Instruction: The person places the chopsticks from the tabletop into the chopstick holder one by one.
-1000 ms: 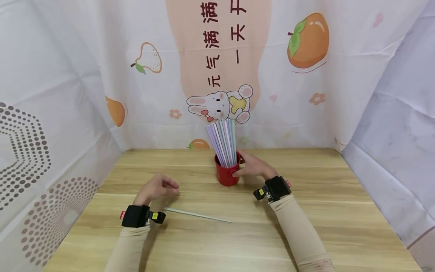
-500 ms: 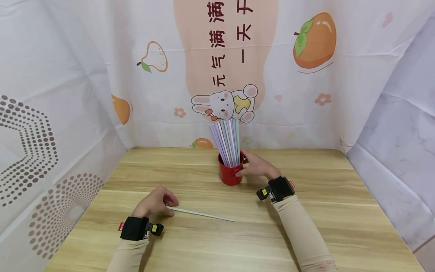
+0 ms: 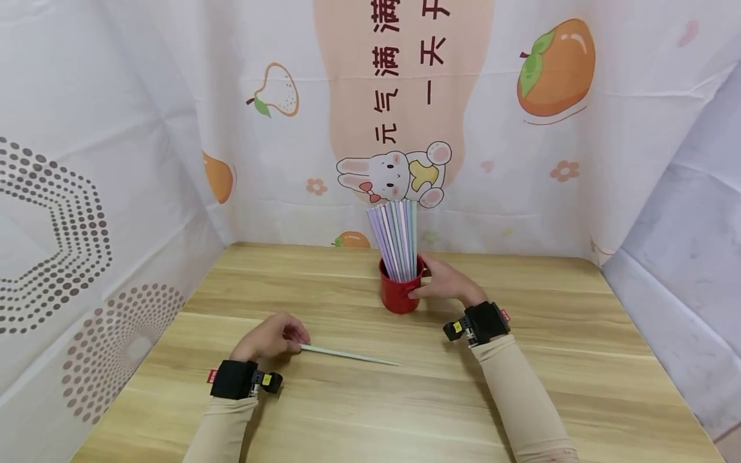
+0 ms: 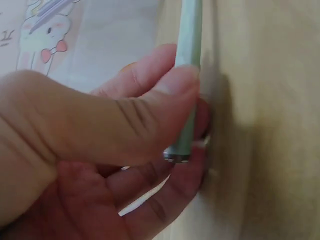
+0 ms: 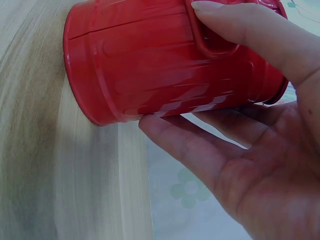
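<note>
Delta vs a second ago: left hand (image 3: 271, 337) was hovering off the table (image 3: 521, 399) with fingers loosely curled and the loose straw (image 3: 347, 354) lying untouched behind its wrist; now that hand is down at the straw's left end, pinching it between thumb (image 4: 165, 100) and fingertips, confirmed in the left wrist view where the pale green tube end sits under the thumb pad. Straw itself hasn't visibly shifted much, it lies flat and runs left to right with its right end slightly nearer the person. Right hand (image 3: 442, 283) unchanged: wrapped on the red cup (image 3: 399, 292), thumb over the handle, fingers against the far wall per the right wrist view. Head camera has drifted, so the whole scene sits a bit further right in frame. Counts: one table, one cup, one bundle of straws (image 3: 396, 238) standing in the cup (too tightly packed to count singly), one loose straw, two hands, two black wrist bands. Loose straw: thin, straight, pale green-white, open cut end. It's on the wood in front of the cup, well apart from it, left end in the left hand. Bundle is pastel purple, grey, green, upright with a slight left lean.
</note>
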The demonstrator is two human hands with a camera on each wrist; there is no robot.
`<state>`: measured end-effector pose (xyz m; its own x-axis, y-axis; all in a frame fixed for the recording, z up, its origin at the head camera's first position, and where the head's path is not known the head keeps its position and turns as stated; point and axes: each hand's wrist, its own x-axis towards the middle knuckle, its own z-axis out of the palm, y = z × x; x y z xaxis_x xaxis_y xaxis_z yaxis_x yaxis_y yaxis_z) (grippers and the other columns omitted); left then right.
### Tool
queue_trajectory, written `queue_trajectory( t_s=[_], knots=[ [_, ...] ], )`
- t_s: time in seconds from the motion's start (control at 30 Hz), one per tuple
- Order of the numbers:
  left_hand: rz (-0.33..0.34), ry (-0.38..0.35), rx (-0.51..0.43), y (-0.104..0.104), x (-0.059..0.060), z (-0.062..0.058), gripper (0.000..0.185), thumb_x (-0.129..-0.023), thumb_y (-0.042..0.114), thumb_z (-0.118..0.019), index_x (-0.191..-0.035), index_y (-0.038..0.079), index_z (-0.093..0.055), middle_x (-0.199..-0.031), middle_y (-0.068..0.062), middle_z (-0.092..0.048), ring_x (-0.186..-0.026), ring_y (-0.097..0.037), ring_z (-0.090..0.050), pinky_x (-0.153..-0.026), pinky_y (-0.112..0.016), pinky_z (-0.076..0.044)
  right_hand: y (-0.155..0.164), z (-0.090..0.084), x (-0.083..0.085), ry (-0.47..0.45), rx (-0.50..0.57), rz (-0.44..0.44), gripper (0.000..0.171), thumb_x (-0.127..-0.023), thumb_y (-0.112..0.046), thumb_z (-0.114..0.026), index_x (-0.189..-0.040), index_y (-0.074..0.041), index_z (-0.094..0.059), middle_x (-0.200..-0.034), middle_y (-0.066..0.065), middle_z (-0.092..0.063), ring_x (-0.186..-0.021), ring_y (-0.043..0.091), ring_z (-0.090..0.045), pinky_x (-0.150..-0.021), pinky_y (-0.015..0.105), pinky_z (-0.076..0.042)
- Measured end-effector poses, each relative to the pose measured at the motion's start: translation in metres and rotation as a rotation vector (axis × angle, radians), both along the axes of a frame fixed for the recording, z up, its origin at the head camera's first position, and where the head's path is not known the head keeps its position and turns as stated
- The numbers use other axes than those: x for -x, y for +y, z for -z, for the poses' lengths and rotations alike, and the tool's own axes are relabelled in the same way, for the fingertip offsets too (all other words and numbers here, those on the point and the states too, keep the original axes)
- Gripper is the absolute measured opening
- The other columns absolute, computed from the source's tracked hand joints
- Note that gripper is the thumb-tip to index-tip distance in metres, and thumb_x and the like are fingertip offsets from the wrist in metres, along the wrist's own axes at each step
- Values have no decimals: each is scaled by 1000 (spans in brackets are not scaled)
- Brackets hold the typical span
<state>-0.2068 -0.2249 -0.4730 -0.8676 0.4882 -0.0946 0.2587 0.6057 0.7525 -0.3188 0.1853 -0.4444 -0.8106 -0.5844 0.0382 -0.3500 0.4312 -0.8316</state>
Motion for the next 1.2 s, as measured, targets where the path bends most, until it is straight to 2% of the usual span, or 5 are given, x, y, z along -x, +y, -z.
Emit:
queue_trajectory(
  t_s=[0.17,0.47,0.73,0.97,1.2],
  knots=[
    [-74,-37,-75,-5,3,-8,16,-91,-6,-71,-108,-7,-73,-99,-16,-76,-87,-17,-71,-77,-23,-59,1,-1,0,4,-12,-1,86,-81,-11,-85,-152,-7,-38,-147,18,-55,-132,39,-54,-113,58,-46],
    [-262,-208,-535,-14,13,-35,41,-98,5,-69,-129,-19,-57,-100,-6,-79,-97,-21,-78,-95,-43,-61,2,-1,0,10,1,-11,85,-80,-11,-86,-151,-6,-39,-147,18,-55,-132,39,-54,-114,59,-46],
    [-510,-127,-795,1,27,-65,28,-100,3,-65,-124,-11,-64,-90,2,-79,-86,-9,-78,-81,-23,-62,1,-1,0,16,-21,10,85,-79,-12,-87,-150,-6,-41,-144,17,-57,-130,37,-56,-113,54,-47],
    [-628,1,-775,33,56,-101,51,-105,17,-60,-144,-13,-48,-83,5,-78,-77,-5,-77,-76,-20,-62,2,0,-1,4,2,9,87,-77,-11,-87,-150,-6,-40,-145,18,-57,-131,38,-56,-113,56,-47],
    [-644,228,-750,81,85,-140,45,-106,16,-59,-142,-10,-53,-107,-27,-75,-73,-9,-77,-73,-26,-63,1,2,-3,11,5,-2,85,-78,-12,-86,-149,-5,-41,-144,19,-57,-131,38,-56,-113,57,-47]
  ],
)
